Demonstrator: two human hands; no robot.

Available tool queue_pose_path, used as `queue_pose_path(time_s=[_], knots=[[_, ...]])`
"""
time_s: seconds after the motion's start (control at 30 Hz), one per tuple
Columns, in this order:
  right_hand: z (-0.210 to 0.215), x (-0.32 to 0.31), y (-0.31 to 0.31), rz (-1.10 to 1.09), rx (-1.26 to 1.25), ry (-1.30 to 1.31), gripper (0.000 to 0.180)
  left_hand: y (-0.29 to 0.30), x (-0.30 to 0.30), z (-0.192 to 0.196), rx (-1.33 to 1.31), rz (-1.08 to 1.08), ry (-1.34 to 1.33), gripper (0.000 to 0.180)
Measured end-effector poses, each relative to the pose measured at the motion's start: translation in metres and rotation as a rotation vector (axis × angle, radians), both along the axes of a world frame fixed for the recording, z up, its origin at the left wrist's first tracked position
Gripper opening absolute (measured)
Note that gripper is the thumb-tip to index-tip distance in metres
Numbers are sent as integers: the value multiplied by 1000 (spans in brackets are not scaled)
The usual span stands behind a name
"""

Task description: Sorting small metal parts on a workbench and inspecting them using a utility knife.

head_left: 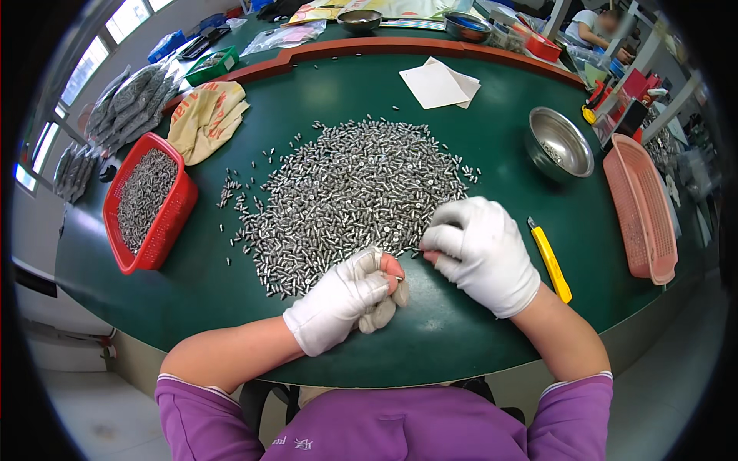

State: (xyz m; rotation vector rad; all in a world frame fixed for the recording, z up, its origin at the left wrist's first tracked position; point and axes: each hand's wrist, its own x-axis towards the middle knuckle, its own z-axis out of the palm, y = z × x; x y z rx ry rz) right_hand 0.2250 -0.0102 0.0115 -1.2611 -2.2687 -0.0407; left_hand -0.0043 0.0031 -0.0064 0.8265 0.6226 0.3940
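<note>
A wide heap of small silver metal pins covers the middle of the green table. My left hand, in a white glove with cut fingertips, rests at the heap's near edge, curled into a fist; whether it holds pins is hidden. My right hand, also in a white glove, sits at the heap's near right corner with fingers bent down onto the pins, thumb and forefinger close together.
A red basket of the same pins stands at the left, a steel bowl and a pink basket at the right. A yellow utility knife lies by my right wrist. White paper and tan gloves lie beyond.
</note>
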Motion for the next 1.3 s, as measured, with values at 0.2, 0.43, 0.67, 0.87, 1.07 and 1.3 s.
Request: queue_pose_path(time_s=[0.2,0.43,0.67,0.87,1.07,1.3], knots=[[-9,-10,-2,0,-67,-118,12,-1,0,-1,49,-2,-46,17],[-3,-12,-8,120,-116,224,16,-1,5,4,34,6,72,20],[-5,-9,-5,8,-57,127,15,-2,4,7,37,-20,100,17],[-11,-10,-2,-74,-62,-33,13,-1,3,4,48,-22,69,20],[-11,-13,-5,-76,-35,-28,14,-1,2,0,39,3,20,26],[-6,-13,-7,154,-54,220,19,-1,3,3,111,-11,31,20]])
